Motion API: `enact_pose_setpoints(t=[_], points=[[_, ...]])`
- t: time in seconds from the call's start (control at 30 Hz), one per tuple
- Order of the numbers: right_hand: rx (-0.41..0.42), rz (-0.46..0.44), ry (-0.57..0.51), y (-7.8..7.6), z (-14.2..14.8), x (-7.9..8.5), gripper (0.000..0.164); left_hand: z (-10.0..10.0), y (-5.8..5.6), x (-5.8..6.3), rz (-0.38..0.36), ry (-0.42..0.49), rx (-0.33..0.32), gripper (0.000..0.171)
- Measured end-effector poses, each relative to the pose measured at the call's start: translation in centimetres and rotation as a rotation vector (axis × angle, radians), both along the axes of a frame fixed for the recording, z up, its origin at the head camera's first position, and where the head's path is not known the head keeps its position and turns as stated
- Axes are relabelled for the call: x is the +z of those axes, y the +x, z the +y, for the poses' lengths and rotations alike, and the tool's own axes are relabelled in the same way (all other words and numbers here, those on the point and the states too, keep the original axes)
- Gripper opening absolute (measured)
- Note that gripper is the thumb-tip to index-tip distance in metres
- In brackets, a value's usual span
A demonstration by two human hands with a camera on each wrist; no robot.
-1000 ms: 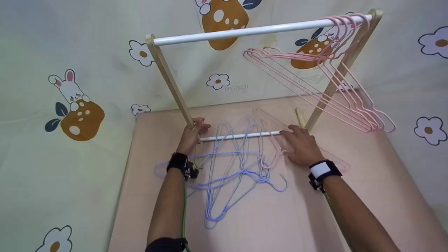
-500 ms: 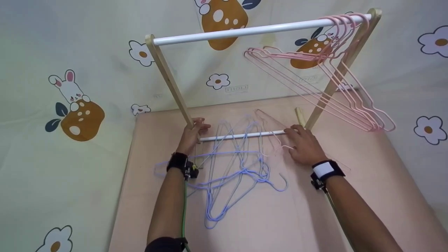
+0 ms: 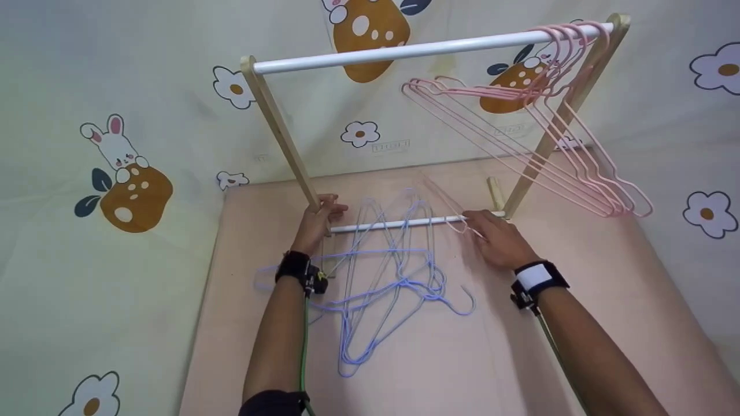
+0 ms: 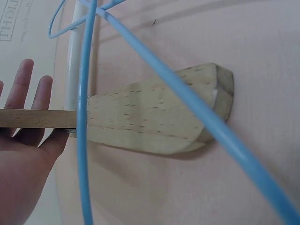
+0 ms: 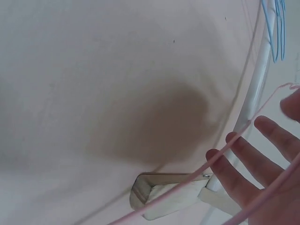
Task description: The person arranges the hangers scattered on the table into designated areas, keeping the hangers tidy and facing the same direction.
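Note:
My left hand (image 3: 317, 222) is at the foot of the rack's left wooden post (image 4: 37, 118), its fingers stretched out past the post. In the head view, my right hand (image 3: 502, 238) holds a pink hanger (image 3: 444, 199) beside the right end of the lower white bar (image 3: 399, 224). The right wrist view shows that hand's fingers (image 5: 255, 161) spread behind the hanger's wire; the grip is partly out of frame. Several blue hangers (image 3: 399, 283) lie tangled across and in front of the lower bar, next to my left hand.
More pink hangers (image 3: 555, 98) hang at the right end of the upper white bar (image 3: 404, 53), which spans the two posts. A wooden foot (image 4: 154, 115) rests on the pink tabletop (image 3: 451, 370). A patterned cloth wall (image 3: 191, 277) stands behind and to the left.
My right hand shifts slightly right, then back left, and the pink hanger turns from lying spread beneath it to a narrow, nearly edge-on position. My left hand and the blue hangers keep their places.

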State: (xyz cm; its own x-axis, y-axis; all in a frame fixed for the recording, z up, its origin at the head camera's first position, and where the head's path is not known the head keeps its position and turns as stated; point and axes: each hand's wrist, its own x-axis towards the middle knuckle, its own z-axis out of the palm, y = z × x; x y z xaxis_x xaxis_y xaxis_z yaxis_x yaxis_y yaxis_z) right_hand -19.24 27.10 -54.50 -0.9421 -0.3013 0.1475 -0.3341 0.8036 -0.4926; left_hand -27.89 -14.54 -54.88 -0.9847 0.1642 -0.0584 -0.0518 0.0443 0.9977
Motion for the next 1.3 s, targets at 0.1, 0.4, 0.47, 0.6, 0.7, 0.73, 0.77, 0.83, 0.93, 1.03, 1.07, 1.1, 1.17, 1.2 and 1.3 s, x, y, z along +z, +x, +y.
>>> enact_pose_setpoints(t=[0.1,0.4,0.47,0.6,0.7,0.73,0.77,0.83,0.93,1.03,1.07,1.1,1.17,1.2,1.3], points=[[0.014,0.000,-0.023,-0.1,-0.2,0.1,0.042,0.0,0.0,0.0,-0.008,-0.033,0.011,0.048],[0.006,-0.119,-0.096,-0.5,-0.9,0.8,0.049,0.0,0.0,-0.1,-0.024,-0.034,0.020,0.052],[0.009,-0.140,-0.117,-0.4,-1.0,0.9,0.050,0.0,0.0,-0.1,-0.025,-0.024,0.021,0.052],[0.019,-0.154,-0.165,-0.5,-1.3,1.3,0.047,0.0,-0.1,-0.1,-0.036,-0.011,0.027,0.051],[0.027,-0.154,-0.192,-0.5,-1.5,1.6,0.045,0.0,-0.1,-0.1,-0.041,-0.018,0.026,0.050],[0.023,-0.162,-0.200,-0.5,-1.5,1.7,0.045,0.0,-0.1,-0.1,-0.041,-0.019,0.025,0.049],[0.024,-0.172,-0.211,-0.5,-1.6,1.8,0.044,0.0,0.0,-0.1,-0.042,-0.020,0.024,0.049],[0.020,-0.188,-0.236,-0.4,-1.6,2.0,0.044,0.0,0.0,0.0,-0.036,-0.013,0.017,0.049],[0.024,-0.204,-0.264,-0.3,-1.6,2.3,0.045,0.1,-0.1,-0.1,-0.029,-0.004,0.011,0.049],[0.013,-0.207,-0.274,-0.3,-1.6,2.7,0.044,0.1,-0.1,-0.1,-0.025,0.005,0.011,0.048],[0.006,-0.213,-0.282,-0.3,-1.6,3.0,0.044,0.1,-0.1,-0.1,-0.027,0.006,0.015,0.048],[-0.001,-0.219,-0.290,-0.3,-1.6,3.2,0.044,0.1,-0.1,-0.1,-0.028,0.008,0.019,0.047],[-0.013,-0.232,-0.308,-0.4,-1.6,3.8,0.044,0.2,-0.1,-0.1,-0.033,0.012,0.026,0.048],[-0.016,-0.239,-0.317,-0.5,-1.6,4.1,0.043,0.2,0.0,0.0,-0.033,0.013,0.029,0.049],[-0.001,-0.249,-0.327,-0.6,-1.7,5.4,0.044,0.2,0.0,0.1,-0.042,0.002,0.026,0.050]])
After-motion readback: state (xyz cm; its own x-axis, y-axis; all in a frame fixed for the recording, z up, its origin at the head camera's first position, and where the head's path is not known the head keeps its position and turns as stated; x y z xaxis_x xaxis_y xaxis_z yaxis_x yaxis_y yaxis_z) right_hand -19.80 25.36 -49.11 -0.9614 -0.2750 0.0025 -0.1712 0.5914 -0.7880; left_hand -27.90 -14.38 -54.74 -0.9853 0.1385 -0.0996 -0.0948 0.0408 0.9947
